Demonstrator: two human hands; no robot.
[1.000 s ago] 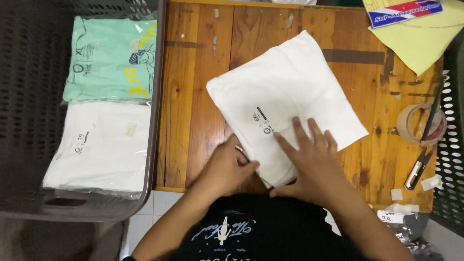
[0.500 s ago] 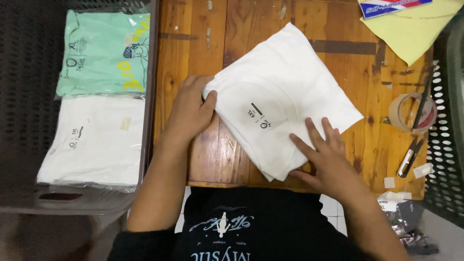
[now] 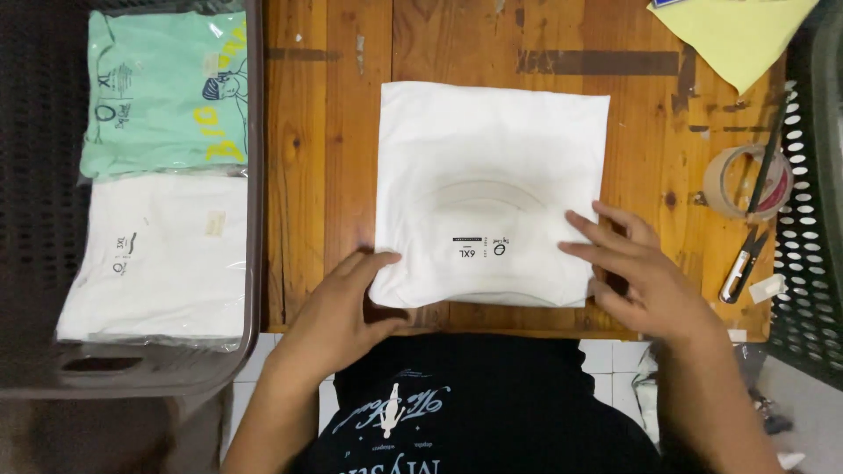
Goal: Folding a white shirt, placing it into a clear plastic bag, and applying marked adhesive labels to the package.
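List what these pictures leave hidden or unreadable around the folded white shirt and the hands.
- Head view: the underside of the folded white T-shirt, against the wooden table.
- Its near-left corner, under the left hand.
- Its right edge, under the right hand fingertips.
- Yellow sheet: cut off by the top edge.
- Tape roll: partly crossed by a dark stick-like tool.

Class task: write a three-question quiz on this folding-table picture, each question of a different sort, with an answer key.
1. True or false: the folded white shirt lies on the wooden table.
2. Which hand touches the shirt's near left corner? A) left hand B) right hand
3. Fill in: the bagged mint-green shirt and the bagged white shirt lie in a dark ____ to the left of the table.

Key: 1 true; 2 A; 3 basket. Extra note: the tape roll and snips sit at the table's right edge.
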